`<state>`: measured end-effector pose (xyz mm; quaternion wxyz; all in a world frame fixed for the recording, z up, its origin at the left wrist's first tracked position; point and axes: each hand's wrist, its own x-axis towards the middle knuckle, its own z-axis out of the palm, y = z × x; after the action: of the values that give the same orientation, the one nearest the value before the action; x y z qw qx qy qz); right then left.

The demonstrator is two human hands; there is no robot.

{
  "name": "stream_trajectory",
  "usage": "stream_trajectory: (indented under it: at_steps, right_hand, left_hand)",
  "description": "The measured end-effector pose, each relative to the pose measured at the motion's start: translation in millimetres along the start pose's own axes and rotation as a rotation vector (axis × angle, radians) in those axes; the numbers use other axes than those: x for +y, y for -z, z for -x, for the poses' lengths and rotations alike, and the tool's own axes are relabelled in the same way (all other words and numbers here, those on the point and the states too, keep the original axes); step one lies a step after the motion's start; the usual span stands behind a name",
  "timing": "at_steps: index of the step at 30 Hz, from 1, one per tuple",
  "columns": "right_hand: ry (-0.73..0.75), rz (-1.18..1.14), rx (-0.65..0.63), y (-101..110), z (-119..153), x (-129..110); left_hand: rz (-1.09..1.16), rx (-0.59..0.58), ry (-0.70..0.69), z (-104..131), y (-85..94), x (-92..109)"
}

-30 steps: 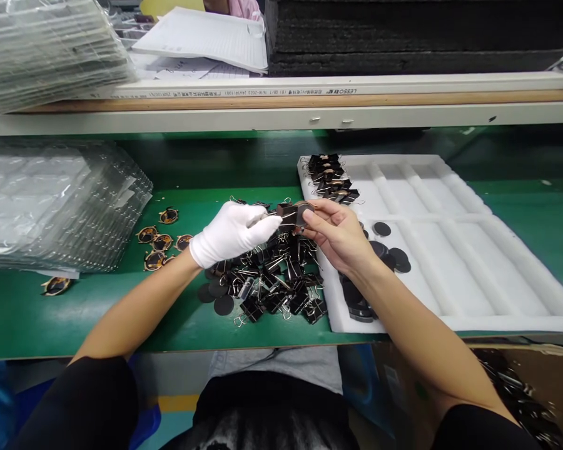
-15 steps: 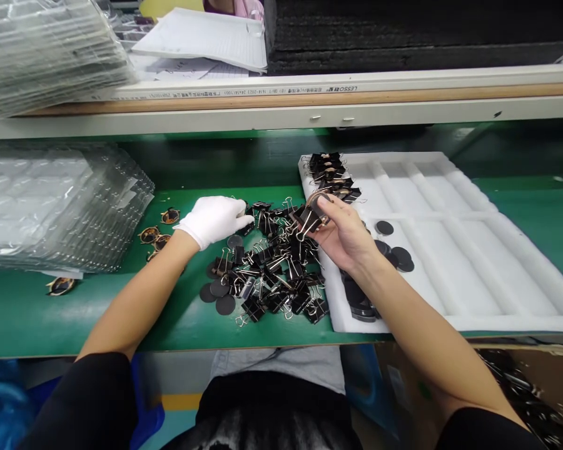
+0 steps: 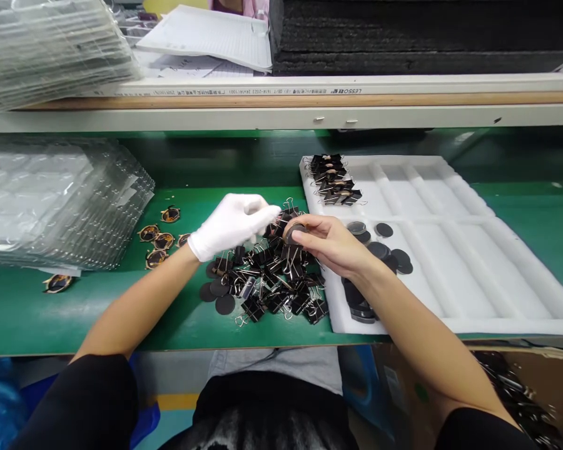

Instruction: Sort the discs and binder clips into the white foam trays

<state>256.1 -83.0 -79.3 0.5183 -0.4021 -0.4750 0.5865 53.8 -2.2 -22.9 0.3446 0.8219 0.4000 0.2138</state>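
My left hand (image 3: 234, 224), in a white glove, pinches a black binder clip (image 3: 276, 224) by its fingertips, partly hidden against the pile behind. My bare right hand (image 3: 333, 245) grips a round watch case (image 3: 288, 229) with a black disc (image 3: 296, 234) on its face; its far side is out of sight. The two hands nearly meet over a heap of black binder clips (image 3: 276, 294) with silver wire handles. Loose black discs (image 3: 224, 305) lie at the heap's left edge. Several gold-rimmed watch cases (image 3: 163, 240) rest on the green bench, left of my gloved hand.
On the right a white foam tray (image 3: 464, 265) holds clipped pieces (image 3: 331, 178) at its back left, and black discs (image 3: 379, 251) nearer me. Clear plastic trays (image 3: 60, 206) are stacked at left. A shelf edge (image 3: 263, 119) crosses above the bench. An open carton (image 3: 558, 387) sits below right.
My left hand has moved right from the heap's back edge, bringing a binder clip towards my right hand. My right hand has come down and left, turning the watch case so its disc shows.
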Motion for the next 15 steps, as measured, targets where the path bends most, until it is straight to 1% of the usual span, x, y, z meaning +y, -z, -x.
stream_trajectory:
  at_steps: [3,4,5,7,8,9,10,12,13,15]
  right_hand:
    - [0.062,0.023,0.030,-0.1,-0.5,1.5]
    - [0.088,0.041,0.034,0.2,-0.5,1.6]
    - [0.111,0.063,0.033,0.5,-0.3,1.5]
    - [0.141,0.097,0.030,0.5,0.4,0.5]
    - [0.150,0.109,0.024,0.2,1.0,-0.5]
    - [0.157,0.120,0.011,-0.1,1.6,-1.6]
    - [0.169,0.134,-0.009,-0.2,2.3,-2.9]
    - [0.207,0.156,-0.032,0.3,3.5,-5.6]
    - [0.215,0.155,-0.020,1.1,3.9,-6.8]
    - [0.188,0.114,0.063,4.3,3.9,-8.2]
  left_hand:
    - [-0.239,0.145,-0.109,2.5,-7.6,-0.8]
    - [-0.300,0.156,-0.118,2.6,-7.5,-1.6]
    - [-0.341,0.121,-0.113,2.5,-6.5,-2.2]
    - [-0.367,-0.012,-0.098,2.1,-3.7,-2.8]
    - [-0.359,-0.069,-0.102,1.8,-2.6,-2.7]
    - [-0.340,-0.098,-0.114,1.5,-1.8,-2.7]
    - [-0.308,-0.100,-0.126,1.2,-1.2,-2.8]
    - [-0.214,-0.062,-0.131,0.4,-0.1,-3.3]
    - [-0.160,-0.041,-0.122,-0.1,0.9,-3.7]
    - [-0.061,0.009,-0.099,-0.8,3.9,-4.4]
